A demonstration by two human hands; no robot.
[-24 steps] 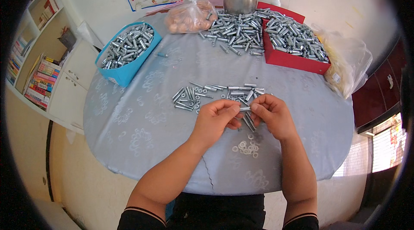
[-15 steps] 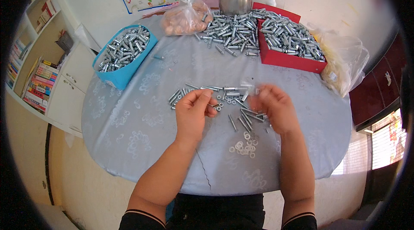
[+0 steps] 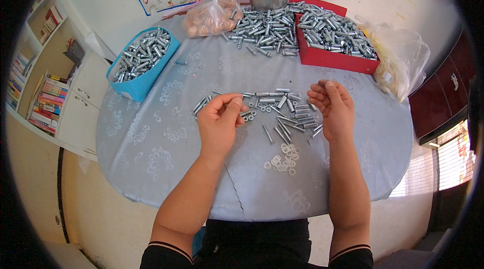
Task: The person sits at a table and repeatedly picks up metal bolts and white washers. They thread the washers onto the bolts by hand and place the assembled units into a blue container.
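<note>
The right hand [image 3: 337, 112] is moved farther from the left hand [image 3: 217, 123] and is released near metal bolts [image 3: 302, 115], while the latter's curled grip's contents cannot be told.

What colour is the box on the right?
The box is red, seen best in the head view.

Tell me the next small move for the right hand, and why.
Probably lower the right hand toward the loose metal pieces just left of it: it looks open and empty, and they lie close by. The left hand is curled; whether it holds anything is unclear.
</note>
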